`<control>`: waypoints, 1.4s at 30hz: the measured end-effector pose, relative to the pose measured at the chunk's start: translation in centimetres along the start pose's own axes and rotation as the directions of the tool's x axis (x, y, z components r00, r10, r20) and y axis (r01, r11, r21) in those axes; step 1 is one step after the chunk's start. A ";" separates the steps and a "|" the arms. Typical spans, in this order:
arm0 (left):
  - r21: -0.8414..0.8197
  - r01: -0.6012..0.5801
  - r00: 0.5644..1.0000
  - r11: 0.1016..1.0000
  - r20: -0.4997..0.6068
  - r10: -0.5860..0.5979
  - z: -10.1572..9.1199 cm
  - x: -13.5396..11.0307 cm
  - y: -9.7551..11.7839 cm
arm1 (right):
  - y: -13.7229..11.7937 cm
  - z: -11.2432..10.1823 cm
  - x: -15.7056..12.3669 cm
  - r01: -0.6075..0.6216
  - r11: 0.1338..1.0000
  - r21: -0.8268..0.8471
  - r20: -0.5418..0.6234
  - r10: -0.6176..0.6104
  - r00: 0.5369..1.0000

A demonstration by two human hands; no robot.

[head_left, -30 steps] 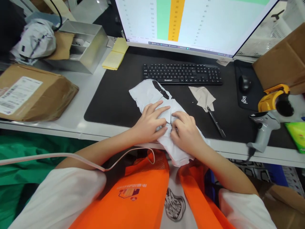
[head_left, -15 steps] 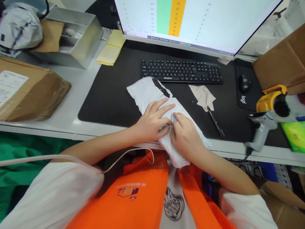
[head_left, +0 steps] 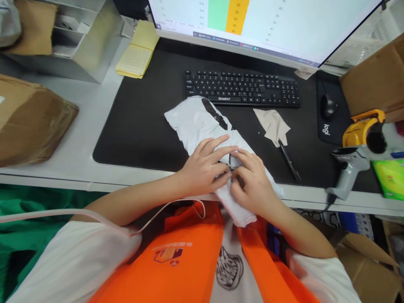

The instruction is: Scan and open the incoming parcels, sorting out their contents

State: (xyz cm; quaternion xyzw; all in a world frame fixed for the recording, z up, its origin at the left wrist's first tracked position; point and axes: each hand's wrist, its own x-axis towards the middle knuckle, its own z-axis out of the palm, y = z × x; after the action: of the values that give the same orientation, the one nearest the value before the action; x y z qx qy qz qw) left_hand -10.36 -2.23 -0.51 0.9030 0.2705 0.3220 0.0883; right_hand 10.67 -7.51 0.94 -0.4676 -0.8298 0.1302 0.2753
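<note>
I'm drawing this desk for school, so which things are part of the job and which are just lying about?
Part of the job:
white packet
left fingers and right fingers, both on it

Seemingly just lying about, untouched:
keyboard
mouse
pen
beige cloth
yellow notes
scanner

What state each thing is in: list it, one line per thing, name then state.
White package: crumpled, under both hands, one end past the desk edge
Left hand: fingers bent, on the package
Right hand: fingers curled, on the package
Monitor: on
Metal box: open-topped
Beige cloth: rumpled
Barcode scanner: unheld
Computer mouse: untouched
Lower-right carton: flap open
</note>
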 end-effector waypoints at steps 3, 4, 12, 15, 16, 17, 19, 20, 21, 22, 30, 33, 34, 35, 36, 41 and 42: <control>-0.009 -0.022 1.000 1.000 0.013 0.023 -0.2 -0.1 -0.2 | 0.2 -0.8 0.0 -0.035 0.997 0.075 0.005 0.034 0.999; -0.013 -0.030 0.999 0.999 0.016 0.030 -0.2 -0.2 -0.3 | 0.2 -1.0 -0.1 -0.041 0.996 0.078 0.005 0.041 0.999; -0.069 -0.147 0.988 0.987 -0.048 0.143 -0.5 -0.4 -0.9 | -0.2 -1.1 -0.7 0.034 0.998 -0.059 0.059 -0.031 0.998; -0.122 -0.221 0.972 0.968 -0.106 0.209 -0.3 -0.3 -1.2 | 0.4 -1.0 -0.7 0.053 0.998 -0.037 0.052 -0.051 0.997; -0.135 -0.241 0.967 0.961 -0.114 0.226 -0.2 -0.3 -1.3 | 0.7 -1.1 -0.7 0.063 0.998 -0.024 0.049 -0.061 0.997; -0.144 -0.252 0.965 0.957 -0.117 0.237 -0.1 -0.3 -1.4 | 0.9 -1.3 -0.7 0.074 0.997 -0.003 0.045 -0.073 0.996; -0.153 -0.257 0.964 0.954 -0.116 0.241 0.0 -0.3 -1.5 | 1.4 -1.8 -0.7 0.095 0.993 0.072 0.045 -0.098 0.994; -0.152 -0.252 0.965 0.956 -0.115 0.236 0.0 -0.3 -1.4 | 1.6 -2.1 -0.6 0.100 0.987 0.124 0.046 -0.106 0.993; -0.149 -0.244 0.967 0.958 -0.111 0.229 -0.1 -0.3 -1.4 | 1.8 -2.4 -0.6 0.100 0.979 0.179 0.046 -0.110 0.993; -0.144 -0.234 0.970 0.961 -0.099 0.222 -0.2 -0.2 -1.3 | 1.9 -2.6 -0.6 0.095 0.968 0.233 0.044 -0.108 0.993; -0.005 -0.067 0.978 0.998 0.195 0.067 -1.5 0.4 0.2 | 1.9 -2.4 -0.8 0.028 0.912 0.410 -0.031 -0.017 0.999; 0.098 -0.090 0.960 0.991 0.274 0.060 -1.8 0.9 1.5 | 1.8 -2.4 -1.1 0.062 0.913 0.402 -0.042 -0.050 0.998; 0.124 -0.116 0.952 0.986 0.296 0.075 -1.9 1.0 1.8 | 1.7 -2.4 -1.2 0.080 0.918 0.389 -0.043 -0.069 0.997; 0.141 -0.145 0.944 0.979 0.315 0.095 -1.8 1.1 2.1 | 1.6 -2.5 -1.2 0.098 0.925 0.367 -0.050 -0.086 0.995; 0.150 -0.172 0.940 0.973 0.322 0.117 -1.8 1.2 2.3 | 1.4 -2.6 -1.2 0.111 0.936 0.333 -0.057 -0.097 0.994; 0.105 -0.196 0.965 0.975 0.196 0.173 -1.0 0.3 1.6 | 0.6 -2.7 -0.9 0.113 0.992 0.057 0.071 -0.117 0.991; 0.086 -0.196 0.971 0.977 0.154 0.182 -0.8 0.0 1.3 | 0.6 -2.6 -0.9 0.118 0.993 0.025 0.105 -0.120 0.987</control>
State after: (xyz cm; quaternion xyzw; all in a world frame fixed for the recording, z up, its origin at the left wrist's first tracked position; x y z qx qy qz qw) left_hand -10.26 -3.34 0.54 0.9489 0.1921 0.2485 0.0309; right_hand 12.90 -8.07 2.46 -0.4070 -0.8685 0.1460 0.2425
